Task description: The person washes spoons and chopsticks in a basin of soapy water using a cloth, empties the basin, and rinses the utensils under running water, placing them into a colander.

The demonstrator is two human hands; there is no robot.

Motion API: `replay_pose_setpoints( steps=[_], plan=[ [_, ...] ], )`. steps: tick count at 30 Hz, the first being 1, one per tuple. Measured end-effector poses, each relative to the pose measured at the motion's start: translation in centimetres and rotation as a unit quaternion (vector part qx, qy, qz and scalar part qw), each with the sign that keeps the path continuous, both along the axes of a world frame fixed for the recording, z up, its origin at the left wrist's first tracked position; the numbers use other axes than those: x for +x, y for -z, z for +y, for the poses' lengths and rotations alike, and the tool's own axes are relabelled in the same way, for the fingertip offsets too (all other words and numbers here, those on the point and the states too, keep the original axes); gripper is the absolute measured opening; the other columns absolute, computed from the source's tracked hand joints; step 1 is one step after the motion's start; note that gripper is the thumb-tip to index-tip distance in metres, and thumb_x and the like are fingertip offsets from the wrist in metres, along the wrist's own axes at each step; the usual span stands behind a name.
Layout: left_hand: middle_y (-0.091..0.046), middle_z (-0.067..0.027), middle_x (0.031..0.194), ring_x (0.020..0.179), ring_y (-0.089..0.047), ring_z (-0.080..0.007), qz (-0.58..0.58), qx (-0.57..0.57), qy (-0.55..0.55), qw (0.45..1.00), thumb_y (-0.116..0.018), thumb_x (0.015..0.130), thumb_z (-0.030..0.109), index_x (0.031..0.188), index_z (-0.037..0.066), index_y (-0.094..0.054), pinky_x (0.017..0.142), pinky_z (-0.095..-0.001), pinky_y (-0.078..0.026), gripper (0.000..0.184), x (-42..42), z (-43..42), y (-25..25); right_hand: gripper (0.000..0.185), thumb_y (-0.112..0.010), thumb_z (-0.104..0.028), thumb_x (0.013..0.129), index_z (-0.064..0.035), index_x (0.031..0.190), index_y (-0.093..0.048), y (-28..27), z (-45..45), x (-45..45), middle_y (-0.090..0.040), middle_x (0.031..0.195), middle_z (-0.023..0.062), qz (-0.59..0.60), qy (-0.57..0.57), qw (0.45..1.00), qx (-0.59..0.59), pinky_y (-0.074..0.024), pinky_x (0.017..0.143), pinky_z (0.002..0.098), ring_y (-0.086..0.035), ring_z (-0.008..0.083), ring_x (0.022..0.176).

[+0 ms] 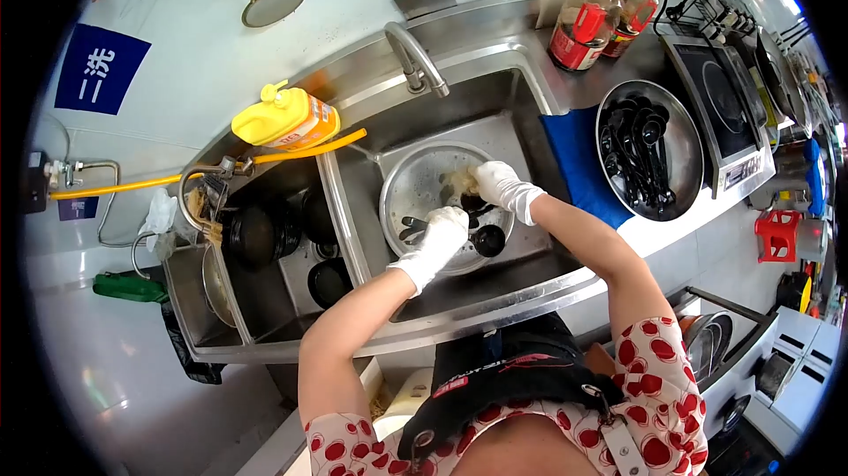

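Apparently so that loose black utensils [488, 241] stay gathered, they lie in the round basin [386, 211] inside the sink [500, 129], the right hand [503, 191] pinching a pale scrubber [460, 182], the left hand [443, 230] curled over them, its fingertips' grip hidden.

Basin [389, 202] in sink [530, 127], tray [692, 183] right

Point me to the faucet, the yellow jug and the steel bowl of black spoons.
Faucet [421, 57]: head view, on its curved spout.
Yellow jug [284, 119]: head view, on the body.
Steel bowl of black spoons [686, 142]: head view, on the bare inner wall, right side of the picture.
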State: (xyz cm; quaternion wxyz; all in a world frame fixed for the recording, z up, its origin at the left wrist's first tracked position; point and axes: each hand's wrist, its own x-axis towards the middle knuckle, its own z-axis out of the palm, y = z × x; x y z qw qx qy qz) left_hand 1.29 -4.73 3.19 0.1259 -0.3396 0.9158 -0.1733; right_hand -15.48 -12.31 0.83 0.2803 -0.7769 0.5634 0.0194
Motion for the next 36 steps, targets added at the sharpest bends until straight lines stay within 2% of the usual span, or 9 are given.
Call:
replay_pose_setpoints(
  steps=[4,6,14,19,23,26,30,35,36],
  plan=[
    [-0.055,-0.0084,0.068,0.06,-0.057,-0.0177,0.016,-0.025,-0.005,1.0,-0.051,0.077,0.013,0.087,0.0,-0.054,0.046,-0.03,-0.044,0.017,1.1,-0.6,0.7,0.033,-0.064,-0.031,0.076,-0.0031,0.093,-0.065,0.2,-2.0,-3.2,-0.065,0.079,0.017,-0.29,0.216,0.932,0.035,-0.0483,0.071,0.0373,-0.063,0.0307,0.075],
    [-0.054,-0.0077,0.067,0.06,-0.057,-0.0171,0.021,-0.03,-0.016,0.999,-0.051,0.077,0.012,0.087,0.0,-0.054,0.046,-0.029,-0.044,0.016,1.7,-1.0,0.3,0.032,-0.066,-0.031,0.076,-0.0022,0.091,-0.065,-1.6,-1.4,-4.3,-0.065,0.081,0.0156,-0.229,0.156,0.939,0.203,-0.0483,0.072,0.0355,-0.063,0.026,0.075],
    [-0.052,0.0,0.059,0.052,-0.056,-0.0131,0.027,0.012,-0.044,0.999,-0.052,0.076,0.011,0.084,0.004,-0.055,0.043,-0.029,-0.044,0.011,1.8,-1.3,-0.1,0.022,-0.061,-0.016,0.079,-0.0002,0.094,-0.059,2.7,1.9,-3.0,-0.063,0.085,0.022,-0.078,0.17,0.979,-0.084,-0.0489,0.074,0.0403,-0.06,0.0369,0.083],
    [-0.059,-0.0037,0.06,0.042,-0.05,-0.0133,0.254,0.189,-0.168,0.934,-0.051,0.087,0.022,0.086,0.002,-0.058,0.04,-0.0253,-0.039,0.021,4.1,-1.1,1.9,0.024,-0.05,-0.024,0.093,-0.0022,0.099,-0.059,1.1,0.3,-5.6,-0.063,0.086,0.0063,-0.553,0.415,0.713,0.115,-0.0501,0.069,0.0312,-0.061,0.0175,0.078],
    [-0.051,0.0006,0.059,0.043,-0.043,-0.0087,0.535,0.576,-0.493,0.374,-0.045,0.095,0.029,0.092,0.002,-0.061,0.039,-0.0239,-0.035,0.032,3.0,-1.0,1.1,0.027,-0.048,-0.023,0.095,-0.0025,0.111,-0.052,0.3,3.7,-5.5,-0.061,0.096,0.0067,-0.552,0.392,0.731,0.079,-0.0491,0.076,0.0271,-0.06,0.0167,0.083],
    [-0.053,-0.001,0.062,0.044,-0.044,-0.0098,0.618,0.569,-0.484,0.246,-0.044,0.095,0.025,0.093,0.003,-0.059,0.039,-0.024,-0.036,0.027,1.1,-0.3,0.9,0.032,-0.054,-0.018,0.091,-0.0005,0.117,-0.049,0.6,7.3,-1.0,-0.059,0.106,0.0108,-0.514,0.364,0.776,-0.022,-0.0447,0.086,0.0275,-0.058,0.0199,0.098],
    [-0.064,-0.0154,0.07,0.061,-0.061,-0.0265,0.565,0.363,-0.431,0.602,-0.051,0.089,0.022,0.087,-0.002,-0.061,0.054,-0.0387,-0.046,0.026,-2.2,2.3,3.5,0.044,-0.059,-0.009,0.081,0.0012,0.121,-0.044,1.5,7.5,4.5,-0.059,0.104,0.0226,-0.306,0.35,0.859,-0.214,-0.0446,0.086,0.0362,-0.057,0.0346,0.1],
    [-0.062,-0.0239,0.073,0.065,-0.061,-0.0388,0.535,0.232,-0.46,0.669,-0.052,0.087,0.02,0.097,-0.005,-0.056,0.057,-0.0448,-0.046,0.027,-5.3,5.1,3.8,0.026,-0.059,-0.014,0.08,0.0021,0.1,-0.055,1.8,4.8,2.5,-0.061,0.074,0.0231,-0.194,0.353,0.905,-0.134,-0.0483,0.062,0.0439,-0.061,0.0387,0.07],
    [-0.061,-0.0196,0.069,0.059,-0.059,-0.034,0.58,0.302,-0.505,0.563,-0.052,0.088,0.022,0.096,-0.004,-0.057,0.052,-0.0415,-0.045,0.027,-5.1,5.0,4.3,0.023,-0.058,-0.014,0.081,0.0031,0.096,-0.056,1.3,4.7,2.4,-0.061,0.073,0.0238,-0.203,0.342,0.906,-0.145,-0.0483,0.062,0.0437,-0.061,0.038,0.07]
  ],
)
